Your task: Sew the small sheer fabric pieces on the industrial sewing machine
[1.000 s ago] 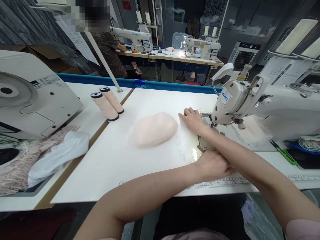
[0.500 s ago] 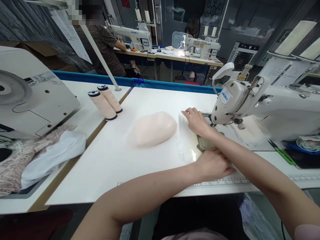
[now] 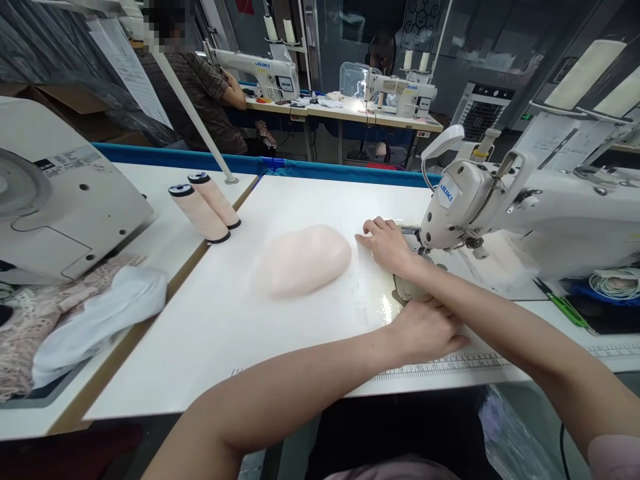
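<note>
My right hand (image 3: 387, 245) reaches across from the right, just left of the sewing machine's (image 3: 450, 193) needle area. Its thumb and index finger are apart over the tabletop, holding nothing that I can see. Below the right forearm, my left hand (image 3: 429, 330) is at the front of the metal plate (image 3: 407, 288), its fingers curled and partly hidden. What they hold, if anything, cannot be made out. To the left of both hands, a pale pink moulded cup (image 3: 305, 260) lies on the white table (image 3: 210, 353).
Two peach thread cones (image 3: 200, 213) stand at the left. Beside them are another machine (image 3: 65, 187) and lace fabric with white cloth (image 3: 105, 320). Green-handled snips (image 3: 565, 305) lie at the right. A ruler strip (image 3: 450, 363) lines the front edge. A co-worker (image 3: 187, 93) sits behind.
My right hand's thumb and index finger have spread apart, and the hand has shifted slightly left. My left hand stays almost where it was. The camera view has shifted slightly.
</note>
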The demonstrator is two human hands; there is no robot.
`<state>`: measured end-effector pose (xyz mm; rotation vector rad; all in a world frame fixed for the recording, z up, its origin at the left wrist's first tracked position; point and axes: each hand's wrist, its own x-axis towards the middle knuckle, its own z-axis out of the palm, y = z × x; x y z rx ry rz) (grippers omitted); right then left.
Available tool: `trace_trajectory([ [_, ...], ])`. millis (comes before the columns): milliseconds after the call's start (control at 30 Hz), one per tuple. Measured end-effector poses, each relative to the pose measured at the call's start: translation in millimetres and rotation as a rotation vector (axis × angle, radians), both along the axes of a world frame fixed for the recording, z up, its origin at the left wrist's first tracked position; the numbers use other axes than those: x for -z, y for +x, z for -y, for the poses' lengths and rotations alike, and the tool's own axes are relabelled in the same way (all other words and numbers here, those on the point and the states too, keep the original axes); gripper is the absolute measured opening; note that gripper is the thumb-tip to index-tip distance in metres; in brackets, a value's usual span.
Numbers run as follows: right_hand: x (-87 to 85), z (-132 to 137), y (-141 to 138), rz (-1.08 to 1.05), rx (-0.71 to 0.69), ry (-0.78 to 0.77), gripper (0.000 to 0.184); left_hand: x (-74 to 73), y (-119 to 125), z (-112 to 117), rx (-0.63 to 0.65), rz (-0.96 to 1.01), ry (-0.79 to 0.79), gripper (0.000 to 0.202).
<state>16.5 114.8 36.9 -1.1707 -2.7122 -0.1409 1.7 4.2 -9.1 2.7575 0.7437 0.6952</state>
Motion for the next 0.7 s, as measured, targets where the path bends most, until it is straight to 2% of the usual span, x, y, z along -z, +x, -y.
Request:
trace_trajectory([
  [167, -0.4, 1, 11, -0.230, 0.060, -0.090, 0.048, -0.8, 0, 0, -0.007, -0.011, 0.016, 0.035],
  [333, -0.6, 18, 24, -0.359, 0.068, -0.188, 0.013, -1.8, 0, 0, -0.020, -0.019, 0.020, 0.033],
  [433, -3.0, 29, 32, -0.368, 0.066, -0.190, 0.003, -2.9, -1, 0, -0.019, -0.021, 0.021, 0.032],
  [567, 0.1, 23, 29, -0.352, 0.055, -0.160, 0.022, -3.7, 0, 0, -0.012, -0.022, 0.023, 0.033],
  [700, 10.8, 6, 15, -0.301, 0.029, -0.164, 0.054, -3.9, -1, 0, -0.012, -0.029, 0.012, 0.033],
])
